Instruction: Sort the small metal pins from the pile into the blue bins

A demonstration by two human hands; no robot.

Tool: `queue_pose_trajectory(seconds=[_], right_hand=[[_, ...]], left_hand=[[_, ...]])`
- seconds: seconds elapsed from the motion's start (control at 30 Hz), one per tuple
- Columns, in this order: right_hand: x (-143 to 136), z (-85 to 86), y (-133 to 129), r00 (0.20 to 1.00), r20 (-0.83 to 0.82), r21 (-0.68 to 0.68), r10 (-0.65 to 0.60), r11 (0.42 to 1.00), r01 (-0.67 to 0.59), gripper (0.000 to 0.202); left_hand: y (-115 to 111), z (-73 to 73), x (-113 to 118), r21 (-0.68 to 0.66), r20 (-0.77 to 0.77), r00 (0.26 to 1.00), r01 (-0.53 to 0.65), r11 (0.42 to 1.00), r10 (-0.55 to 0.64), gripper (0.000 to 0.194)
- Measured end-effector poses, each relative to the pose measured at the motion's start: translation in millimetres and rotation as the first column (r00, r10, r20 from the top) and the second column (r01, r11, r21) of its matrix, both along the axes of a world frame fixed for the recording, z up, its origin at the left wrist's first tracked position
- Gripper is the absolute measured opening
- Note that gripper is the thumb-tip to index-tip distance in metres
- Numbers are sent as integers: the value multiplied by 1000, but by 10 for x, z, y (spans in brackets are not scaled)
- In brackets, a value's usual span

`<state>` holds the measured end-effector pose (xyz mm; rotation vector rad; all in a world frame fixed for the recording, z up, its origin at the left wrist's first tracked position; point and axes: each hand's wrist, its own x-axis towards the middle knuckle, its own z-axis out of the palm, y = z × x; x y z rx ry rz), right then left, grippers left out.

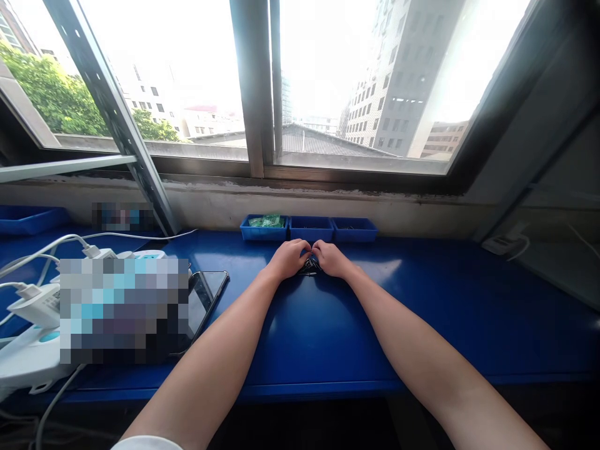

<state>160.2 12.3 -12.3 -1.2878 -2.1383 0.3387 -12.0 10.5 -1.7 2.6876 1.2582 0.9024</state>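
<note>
My left hand (290, 259) and my right hand (330, 257) meet at the middle of the blue table. The thumb and fingers of each are pinched together, fingertips nearly touching. What they hold, if anything, is too small to make out. Right under the fingers lies a small dark, shiny heap or packet (309, 267) with bright glints; its kind is unclear and my hands partly cover it. Just beyond stand three blue bins in a row. Green packets (266, 221) fill the left bin (265, 234). Small dark bits lie in the middle bin (311, 232) and the right bin (355, 234).
On the left, a phone (206, 300) lies beside a white power strip (28, 362) with plugged-in chargers (35, 306) and cables. A metal shelf post (117, 119) rises behind them. Another blue tray (30, 219) sits far left. A window runs along the back.
</note>
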Motion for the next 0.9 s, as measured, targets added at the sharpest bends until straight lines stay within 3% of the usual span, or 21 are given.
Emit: queue_pose_trajectory(seconds=[0.13, 0.3, 0.47, 0.7, 0.9], right_hand=[[-31, 12, -10, 987, -158, 0, 34, 999, -35, 18], [-29, 76, -28, 855, -509, -124, 102, 974, -190, 23], [13, 113, -42, 775, -630, -194, 51, 956, -220, 23], [100, 73, 34, 807, -589, -103, -41, 994, -24, 29], [167, 87, 33, 914, -355, 102, -196, 964, 246, 48]], left_hand=[[-1, 20, 5, 4, -20, 998, -60, 998, 61, 20], [-1, 33, 7, 16, -11, 994, -109, 994, 109, 27], [-12, 24, 16, 14, 6, 996, -94, 995, 94, 27], [-26, 20, 7, -16, -26, 975, -220, 975, 219, 32], [-16, 3, 0, -10, -50, 967, -252, 968, 251, 31]])
